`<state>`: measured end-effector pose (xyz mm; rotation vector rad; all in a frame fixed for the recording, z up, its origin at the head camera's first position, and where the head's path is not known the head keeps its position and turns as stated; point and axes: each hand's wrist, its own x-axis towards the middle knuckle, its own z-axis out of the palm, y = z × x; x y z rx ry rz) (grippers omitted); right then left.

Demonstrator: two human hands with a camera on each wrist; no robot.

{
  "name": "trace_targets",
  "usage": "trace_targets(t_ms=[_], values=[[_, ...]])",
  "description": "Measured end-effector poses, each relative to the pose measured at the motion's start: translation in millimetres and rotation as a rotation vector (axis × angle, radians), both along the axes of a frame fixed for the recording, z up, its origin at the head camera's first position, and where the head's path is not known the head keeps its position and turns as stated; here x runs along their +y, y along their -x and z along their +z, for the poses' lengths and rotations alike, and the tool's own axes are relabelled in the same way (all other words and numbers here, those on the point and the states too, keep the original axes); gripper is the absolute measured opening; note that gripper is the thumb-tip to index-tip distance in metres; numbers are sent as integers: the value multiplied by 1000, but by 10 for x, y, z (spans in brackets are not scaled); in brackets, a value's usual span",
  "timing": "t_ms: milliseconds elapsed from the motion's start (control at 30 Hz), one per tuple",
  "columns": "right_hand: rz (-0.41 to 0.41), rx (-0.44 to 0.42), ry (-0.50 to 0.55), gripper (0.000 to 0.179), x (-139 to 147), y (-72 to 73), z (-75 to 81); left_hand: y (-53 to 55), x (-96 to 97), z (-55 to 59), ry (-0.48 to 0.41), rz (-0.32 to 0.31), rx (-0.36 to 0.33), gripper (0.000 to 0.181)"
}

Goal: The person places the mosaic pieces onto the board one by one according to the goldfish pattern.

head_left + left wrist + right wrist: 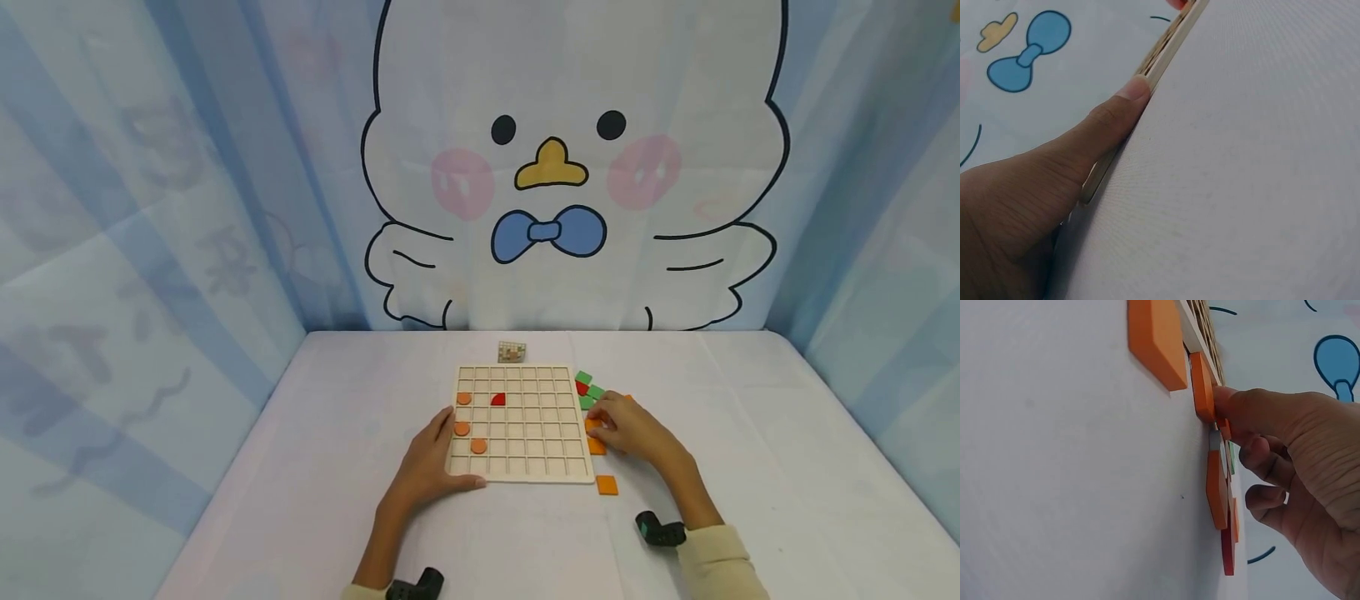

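Note:
A pale wooden board (522,479) with a raised grid lies on the table. Three orange discs (478,447) and a red quarter-round piece (498,400) sit in its cells. My left hand (426,461) spans the board's near left corner, fingers along the left side. In the left wrist view, the straight thumb (1110,119) presses along the front edge. At the board's right side, my right hand (632,425) pinches an orange tile (1224,429) between thumb and index finger, largely hidden by them. Another orange tile (1202,387) stands close by the thumb.
Green tiles (596,392) and a red piece (582,388) lie beside the board's far right edge. One square orange tile (607,485) lies near its front right corner. Behind the board is a small patterned card (512,352). A printed curtain (555,283) hangs behind the table.

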<state>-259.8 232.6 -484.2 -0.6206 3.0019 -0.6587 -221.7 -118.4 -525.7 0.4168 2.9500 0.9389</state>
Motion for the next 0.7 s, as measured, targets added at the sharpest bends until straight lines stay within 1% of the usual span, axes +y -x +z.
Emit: trace_targets(t_ms=[267, 500, 700], values=[[-33, -17, 32, 21, 26, 6, 69, 2, 8, 1, -18, -3, 7, 127], [31, 38, 64, 22, -44, 19, 49, 10, 0, -24, -7, -2, 12, 127], [30, 17, 114, 22, -202, 48, 46, -1, -2, 0, -19, -6, 9, 127]])
